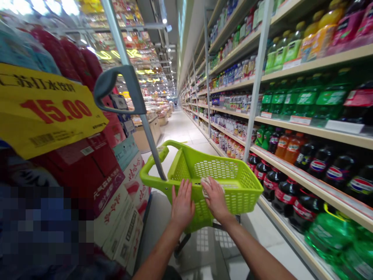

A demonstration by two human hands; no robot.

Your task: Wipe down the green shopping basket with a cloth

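In a supermarket aisle, seen from the head camera, a lime-green shopping basket [221, 175] on wheels stands on the pale tiled floor [186, 132], in the lower middle of the picture. The left hand [182, 204] lies flat on the near wall of the basket, fingers stretched out and a little spread, and it grips nothing. The right hand [215, 198] rests just beside it on the near rim; its fingers are half curled over a small pale crumpled thing [207, 182], maybe a paper or a cloth, but I cannot tell what it is exactly. The two hands are near each other and do not touch.

A grey pull handle [121, 91] on a metal rod rises from the left side of the basket, tilted toward the upper left. Nobody holds it.

On the right, long shelves [305, 124] carry many drink bottles: dark cola bottles [279, 186] on the lowest level just beside the basket, green and orange ones above. On the left stands a stack of red and white cartons [116, 202], and above it hangs a yellow price sign [49, 111] showing 15.00.
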